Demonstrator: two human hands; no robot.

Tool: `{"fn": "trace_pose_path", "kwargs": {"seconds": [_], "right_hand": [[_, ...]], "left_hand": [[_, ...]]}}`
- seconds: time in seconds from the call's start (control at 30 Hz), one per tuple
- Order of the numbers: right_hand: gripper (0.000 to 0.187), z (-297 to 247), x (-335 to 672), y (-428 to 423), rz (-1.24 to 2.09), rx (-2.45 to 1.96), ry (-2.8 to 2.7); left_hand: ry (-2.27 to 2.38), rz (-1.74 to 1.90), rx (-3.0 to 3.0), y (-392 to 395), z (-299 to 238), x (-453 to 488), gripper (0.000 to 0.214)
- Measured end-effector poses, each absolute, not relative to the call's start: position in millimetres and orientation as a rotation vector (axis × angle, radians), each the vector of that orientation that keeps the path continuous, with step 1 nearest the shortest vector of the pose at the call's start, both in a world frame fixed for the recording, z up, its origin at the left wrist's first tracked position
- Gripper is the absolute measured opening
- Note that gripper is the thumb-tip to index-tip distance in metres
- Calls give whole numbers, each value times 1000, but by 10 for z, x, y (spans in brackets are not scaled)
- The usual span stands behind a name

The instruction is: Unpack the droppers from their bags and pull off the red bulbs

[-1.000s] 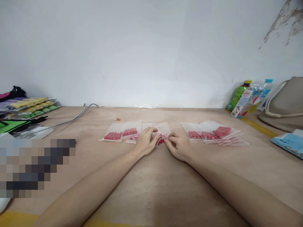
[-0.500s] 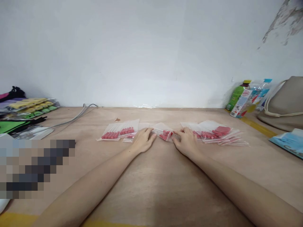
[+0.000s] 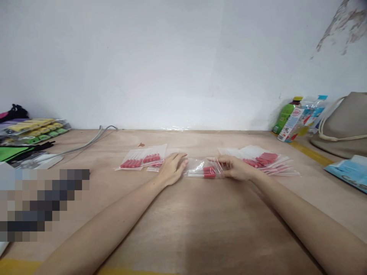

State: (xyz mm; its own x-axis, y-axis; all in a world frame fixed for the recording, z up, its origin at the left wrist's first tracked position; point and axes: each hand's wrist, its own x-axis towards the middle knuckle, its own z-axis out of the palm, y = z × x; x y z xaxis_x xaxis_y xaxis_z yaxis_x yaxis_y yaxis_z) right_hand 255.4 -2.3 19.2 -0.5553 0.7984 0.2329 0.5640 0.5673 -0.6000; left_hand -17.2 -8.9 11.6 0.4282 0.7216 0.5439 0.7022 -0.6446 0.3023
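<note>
The small clear plastic bag of red pieces (image 3: 204, 171) lies nine-to-three — the right hand (image 3: 237, 168) pinches its three-o'clock end. The left hand (image 3: 172, 168) rests flat, fingers loose, at nine.

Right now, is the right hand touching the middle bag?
Touching. The head view shows the right hand pinching one end of the middle bag, with no gap between them.

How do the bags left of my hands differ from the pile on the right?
The left bags lie flat, nearly side by side; the right pile is stacked and fanned. The left bags are fewer; the right pile holds more. Both are clear bags with red pieces inside.
</note>
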Motion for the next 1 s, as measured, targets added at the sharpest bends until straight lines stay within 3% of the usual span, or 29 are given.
{"fn": "trace_pose_path", "kwargs": {"seconds": [0.23, 0.37, 0.67, 1.0], "right_hand": [[33, 207, 2411, -95, 514, -1111, -2288], [39, 199, 2303, -154, 467, -1109, -2265], [53, 84, 2365, -74, 767, -1082, -2296], [37, 207, 2211, -204, 829, -906, -2232]], "left_hand": [[989, 721, 2784, -181, 136, -154, 53], [1063, 760, 2795, -202, 135, -148, 43], [1126, 936, 2791, -248, 113, -138, 25], [1173, 990, 2720, -216, 91, -156, 20]]}}
